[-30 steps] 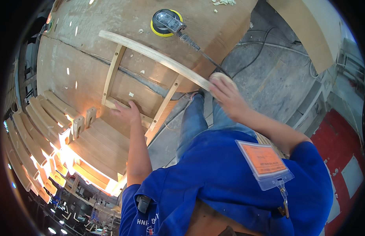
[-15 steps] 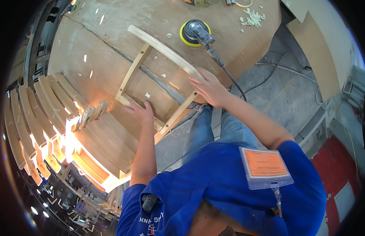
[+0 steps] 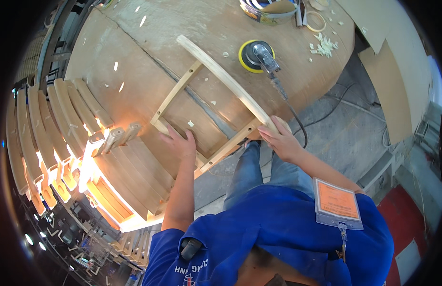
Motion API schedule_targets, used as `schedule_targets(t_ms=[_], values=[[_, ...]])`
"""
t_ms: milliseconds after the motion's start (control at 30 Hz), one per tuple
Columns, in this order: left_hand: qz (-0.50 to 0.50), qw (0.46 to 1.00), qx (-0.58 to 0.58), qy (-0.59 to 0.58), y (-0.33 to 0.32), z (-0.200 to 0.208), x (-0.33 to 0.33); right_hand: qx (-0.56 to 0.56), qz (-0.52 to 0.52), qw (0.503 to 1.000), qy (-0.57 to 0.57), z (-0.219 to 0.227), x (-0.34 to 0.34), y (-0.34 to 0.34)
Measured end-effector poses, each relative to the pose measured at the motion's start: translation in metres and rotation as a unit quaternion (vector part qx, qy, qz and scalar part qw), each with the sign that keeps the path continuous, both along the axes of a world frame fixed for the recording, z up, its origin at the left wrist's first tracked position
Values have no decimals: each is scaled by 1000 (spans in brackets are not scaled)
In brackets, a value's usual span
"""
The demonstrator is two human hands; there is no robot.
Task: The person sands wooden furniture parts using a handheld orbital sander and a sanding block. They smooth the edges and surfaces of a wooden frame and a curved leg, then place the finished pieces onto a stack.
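Note:
A pale wooden frame (image 3: pixel 225 77), with one long curved rail, two crosspieces with holes and a shorter near rail, lies on the covered worktable (image 3: pixel 135 28). My right hand (image 3: pixel 284 144) closes around the near right end of the long rail, fingers over its top. On the near left rail rests my left hand (image 3: pixel 182 144), its fingers stretched and its thumb spread toward the frame's inside. Beyond the long rail sits an orbital sander (image 3: pixel 259 56) with a yellow-rimmed pad, touched by neither hand. The undersides of both hands are hidden.
Several curved wooden parts (image 3: pixel 71 109) stand in a row at the left, brightly lit. Stacked boards (image 3: pixel 135 167) lie nearer my left forearm. The sander's cable (image 3: pixel 297 119) drops over the table edge. Pale scraps (image 3: pixel 323 46) and a roll of abrasive strip (image 3: pixel 268 10) lie far right.
My right hand has moved along the long rail toward its near end, uncovering more of it. My left hand stays on the near rail. The whole view has shifted.

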State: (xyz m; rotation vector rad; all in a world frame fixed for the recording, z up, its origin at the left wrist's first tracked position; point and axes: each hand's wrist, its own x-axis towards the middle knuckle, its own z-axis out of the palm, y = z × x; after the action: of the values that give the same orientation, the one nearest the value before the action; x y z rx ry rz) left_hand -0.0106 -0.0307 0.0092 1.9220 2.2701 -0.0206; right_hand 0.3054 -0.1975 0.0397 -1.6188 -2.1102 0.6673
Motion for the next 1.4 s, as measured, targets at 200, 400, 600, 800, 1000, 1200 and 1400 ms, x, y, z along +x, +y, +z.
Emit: schedule_targets(t_ms=[200,400,600,800,1000,1200,1400], values=[[2,1000,-1,-3,-1,-2,-2,87,-34,990,103,-57,-35,210],[24,999,7,-40,-2,-5,-1,165,4,979,-122,-56,-60,355],[41,996,14,-73,-1,0,-1,119,-94,988,-38,-45,-52,228],[42,996,13,-77,-1,4,-1,146,-181,969,86,-32,-65,297],[45,995,12,-90,-1,2,-3,174,-172,970,14,-24,-61,298],[34,995,33,-85,-1,-1,-5,207,-157,966,3,-37,-62,290],[23,995,43,-86,-1,-1,-6,218,-143,965,-40,-39,-60,319]])
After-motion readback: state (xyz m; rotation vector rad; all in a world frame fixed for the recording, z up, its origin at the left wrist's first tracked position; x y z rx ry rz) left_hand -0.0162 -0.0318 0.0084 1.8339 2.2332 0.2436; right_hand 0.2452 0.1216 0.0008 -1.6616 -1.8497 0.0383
